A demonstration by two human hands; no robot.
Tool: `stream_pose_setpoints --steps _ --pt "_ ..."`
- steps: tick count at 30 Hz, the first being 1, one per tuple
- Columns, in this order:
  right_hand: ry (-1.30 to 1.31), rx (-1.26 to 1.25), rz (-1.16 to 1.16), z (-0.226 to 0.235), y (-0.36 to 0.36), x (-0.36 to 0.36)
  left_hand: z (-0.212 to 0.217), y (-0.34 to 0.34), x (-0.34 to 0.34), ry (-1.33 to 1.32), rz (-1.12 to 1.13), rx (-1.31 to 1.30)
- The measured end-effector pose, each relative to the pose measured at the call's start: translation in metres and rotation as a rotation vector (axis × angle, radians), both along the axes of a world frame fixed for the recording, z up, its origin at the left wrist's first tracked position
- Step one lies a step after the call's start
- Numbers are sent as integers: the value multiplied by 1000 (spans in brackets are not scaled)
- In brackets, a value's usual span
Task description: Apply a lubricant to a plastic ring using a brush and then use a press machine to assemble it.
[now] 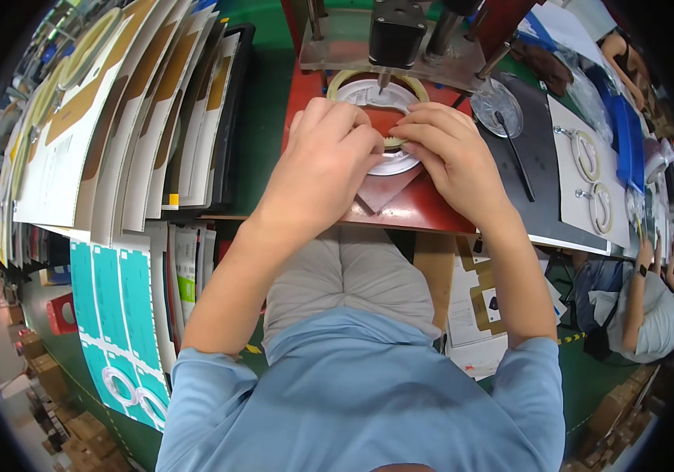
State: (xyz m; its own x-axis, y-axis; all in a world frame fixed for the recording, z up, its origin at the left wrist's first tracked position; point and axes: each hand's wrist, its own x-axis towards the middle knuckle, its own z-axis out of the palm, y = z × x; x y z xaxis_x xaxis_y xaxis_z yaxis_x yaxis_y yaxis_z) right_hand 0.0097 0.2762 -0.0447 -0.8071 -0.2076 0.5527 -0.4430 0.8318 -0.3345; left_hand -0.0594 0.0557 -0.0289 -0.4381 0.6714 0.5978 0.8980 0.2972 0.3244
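A red press bed (431,211) apparently gives firm backing beneath a clear plate (333,55). The left hand (325,153) and right hand (451,153) reach in from 2 sides, perhaps to steady the work evenly. Both hands' fingers are bent and narrow; I cannot tell whether either set grips. The pale yellow ring (340,81) lies at their tips, beside a silvery round piece (360,92), under a metal tip (383,81).

Bright, fairly even light leaves a soft sheen on the glossy red machine base (435,209); fisheye distortion bows the upright cardboard sheets (58,173) at left, and the dark-rimmed edges look soft, perhaps out of focus
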Motion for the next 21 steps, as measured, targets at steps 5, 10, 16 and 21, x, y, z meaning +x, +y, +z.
stream_pose_setpoints --steps 5,10,16,21 --pt "8 -21 -4 3 -2 1 12 -18 -5 -185 -86 -14" --pt "38 -1 -90 -1 -22 7 12 -30 -10 -202 -93 -58" --pt "91 -22 -161 -7 -32 5 4 -29 -18 -252 -116 -118" --pt "90 -60 -157 -5 -35 3 6 -31 -25 -289 -124 -156"
